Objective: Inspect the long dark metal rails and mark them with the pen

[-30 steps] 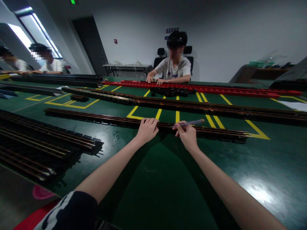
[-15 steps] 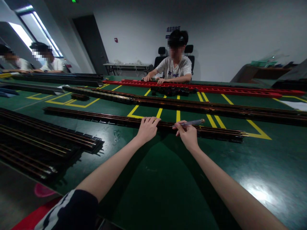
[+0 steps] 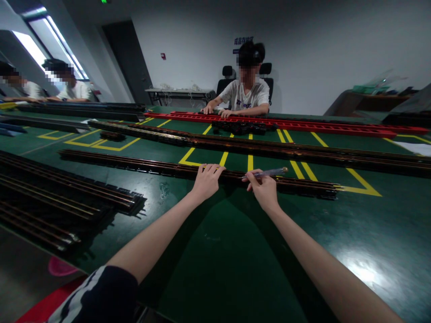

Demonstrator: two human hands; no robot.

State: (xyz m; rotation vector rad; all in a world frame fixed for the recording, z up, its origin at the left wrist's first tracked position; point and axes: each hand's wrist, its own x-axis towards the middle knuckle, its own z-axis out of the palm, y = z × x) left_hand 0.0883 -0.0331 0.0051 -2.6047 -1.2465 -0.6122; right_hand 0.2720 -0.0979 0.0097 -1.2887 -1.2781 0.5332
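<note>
A long dark strip with copper-coloured rails (image 3: 151, 166) lies across the green table. My left hand (image 3: 207, 180) rests on its middle, fingers curled over the far edge and seemingly gripping it. To the right, my right hand (image 3: 262, 186) pinches a pen-like tool with a clear handle (image 3: 269, 172). The tool's thin tip points left, just over the strip, and whether it touches is too small to tell. The strip's right end sticks out past my right hand.
More railed strips (image 3: 63, 188) lie at the left. Behind my hands runs another long strip (image 3: 256, 147), then black parts (image 3: 240, 128) and red ladder-like frames (image 3: 319, 125). A person (image 3: 249, 92) sits opposite, hands on the red frames. Two people sit at the far left.
The strip under my hands has slid slightly to the left. My hands and the tool have stayed nearly in place.
</note>
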